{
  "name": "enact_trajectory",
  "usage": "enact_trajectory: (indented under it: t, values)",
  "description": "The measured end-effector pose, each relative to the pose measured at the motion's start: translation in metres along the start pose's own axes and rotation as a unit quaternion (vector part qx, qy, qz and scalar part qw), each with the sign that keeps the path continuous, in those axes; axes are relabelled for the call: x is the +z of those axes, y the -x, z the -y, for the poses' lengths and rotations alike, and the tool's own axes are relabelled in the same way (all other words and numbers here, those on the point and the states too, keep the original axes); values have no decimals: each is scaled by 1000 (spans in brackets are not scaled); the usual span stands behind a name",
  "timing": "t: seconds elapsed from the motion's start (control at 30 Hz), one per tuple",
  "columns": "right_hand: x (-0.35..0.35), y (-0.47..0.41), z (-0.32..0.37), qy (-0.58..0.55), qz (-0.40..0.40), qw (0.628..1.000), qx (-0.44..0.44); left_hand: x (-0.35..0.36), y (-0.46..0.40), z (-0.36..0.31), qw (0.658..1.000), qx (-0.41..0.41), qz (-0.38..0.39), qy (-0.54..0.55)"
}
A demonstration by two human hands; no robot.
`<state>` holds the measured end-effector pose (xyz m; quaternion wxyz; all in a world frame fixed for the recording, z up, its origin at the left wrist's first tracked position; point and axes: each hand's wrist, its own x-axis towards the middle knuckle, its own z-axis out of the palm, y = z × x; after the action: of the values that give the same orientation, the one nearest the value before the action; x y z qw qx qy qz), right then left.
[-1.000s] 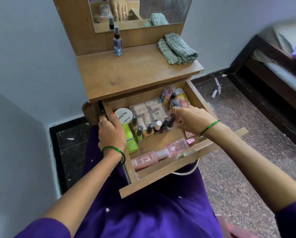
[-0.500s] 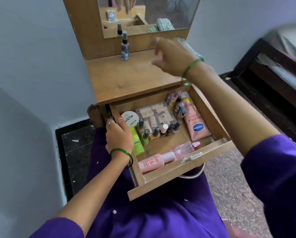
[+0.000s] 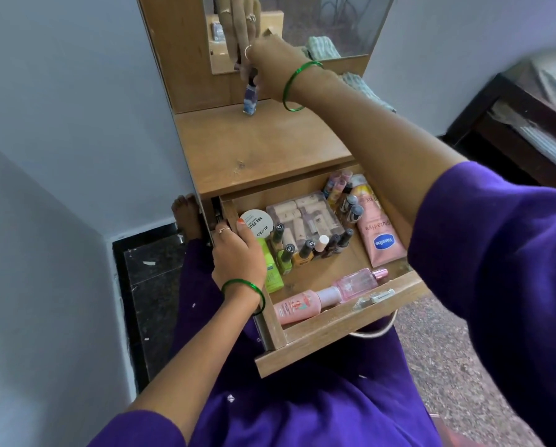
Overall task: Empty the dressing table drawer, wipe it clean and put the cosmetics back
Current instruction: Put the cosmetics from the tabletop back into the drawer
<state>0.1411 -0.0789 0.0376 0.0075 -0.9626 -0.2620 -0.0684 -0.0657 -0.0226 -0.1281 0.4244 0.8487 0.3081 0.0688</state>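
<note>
The wooden drawer (image 3: 331,330) of the dressing table is pulled out over my lap. It holds several nail polish bottles (image 3: 305,250), a white round compact (image 3: 256,223), a green tube (image 3: 272,272), a clear case of small items (image 3: 302,217), a pink Vaseline tube (image 3: 380,237) and two pink bottles (image 3: 328,296). My left hand (image 3: 238,256) grips the drawer's left wall. My right hand (image 3: 270,67) reaches to the back of the table top (image 3: 257,150) and pinches the dark cap of a small blue bottle (image 3: 250,100) standing there.
A mirror (image 3: 318,24) rises behind the table top and reflects my fingers. A folded green cloth (image 3: 364,88) lies at the top's back right, mostly behind my forearm. A wall is close on the left; a dark bed frame (image 3: 509,124) stands to the right.
My right hand left the drawer, rose over the table top and reached the blue bottle at the back. The left hand stayed on the drawer's wall.
</note>
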Motion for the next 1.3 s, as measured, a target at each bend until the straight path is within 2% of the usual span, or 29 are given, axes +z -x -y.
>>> enact_trajectory:
  t: [0.2,0.37,0.53,0.77,1.03,1.3]
  values:
    - [-6,26,-17,-52,-41,998,-3,-8,-3,1,1000,-1,-3,0]
    - [-23,87,-45,-97,-61,993,25,-6,-3,3,1000,-2,-2,7]
    - [-25,170,-65,-107,-21,992,59,-6,-3,2,1000,-6,0,23]
    - [17,241,-86,-131,15,984,119,-8,-2,1,1000,-7,2,21]
    - [66,256,-70,-127,55,985,107,-8,-2,1,1000,-9,5,23]
    - [72,248,-58,-116,71,984,112,-7,-4,2,1000,-9,4,23]
